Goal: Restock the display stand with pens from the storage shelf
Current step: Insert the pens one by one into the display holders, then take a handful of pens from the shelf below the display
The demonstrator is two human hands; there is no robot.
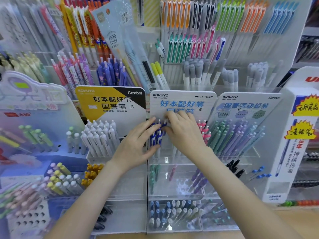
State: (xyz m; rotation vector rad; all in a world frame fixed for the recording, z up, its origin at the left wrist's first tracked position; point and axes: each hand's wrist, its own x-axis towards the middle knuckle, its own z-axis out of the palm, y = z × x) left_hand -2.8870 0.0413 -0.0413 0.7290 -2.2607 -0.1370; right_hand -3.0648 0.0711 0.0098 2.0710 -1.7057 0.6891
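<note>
I find the blue pens [158, 135] near-upright in the display stand [181, 100], directly between my hands. Left hand [136, 145] pinches the bunch between fingers and thumb. Right hand [183, 131] curls over their tops; I cannot tell its grip.

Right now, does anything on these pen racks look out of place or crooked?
Yes. The PIECED COLOR pack leans diagonally across the upright pens behind it instead of hanging straight. Further right, one blue pen sits tilted among pink pens.
</note>
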